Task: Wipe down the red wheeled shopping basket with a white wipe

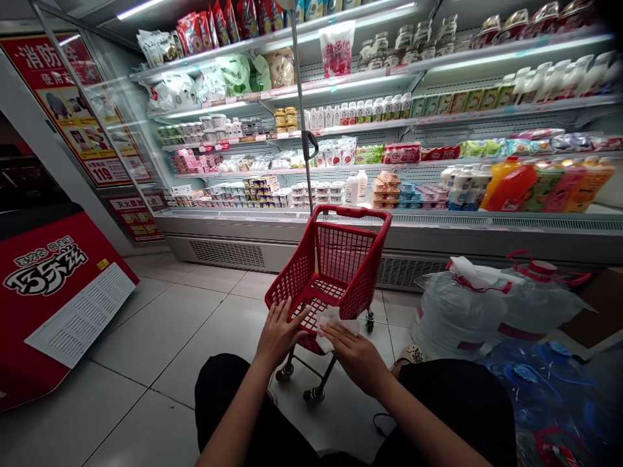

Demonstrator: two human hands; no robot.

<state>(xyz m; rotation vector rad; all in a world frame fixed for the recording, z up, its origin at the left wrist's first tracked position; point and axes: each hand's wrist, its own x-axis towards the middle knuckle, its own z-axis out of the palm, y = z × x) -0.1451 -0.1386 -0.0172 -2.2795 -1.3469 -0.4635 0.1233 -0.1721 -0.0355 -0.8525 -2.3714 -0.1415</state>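
A small red plastic shopping cart (357, 263) with lattice walls stands in front of my knees. My left hand (278, 334) lies on the near left part of its rim, fingers stretched out and the thumb apart. At the near right corner, my right hand (354, 353) holds a white wipe (327, 324) flat against the rim. Part of the wipe is hidden under the fingers. Dark casters (314, 394) show beneath the cart.
Behind the cart runs a lit refrigerated display (224, 250) stocked with drinks and dairy packs. Large bagged water bottles (452, 318) and blue-capped jugs (535, 383) stand to the right. A red freezer (58, 305) is at the left. Pale tiles (160, 337) cover the floor.
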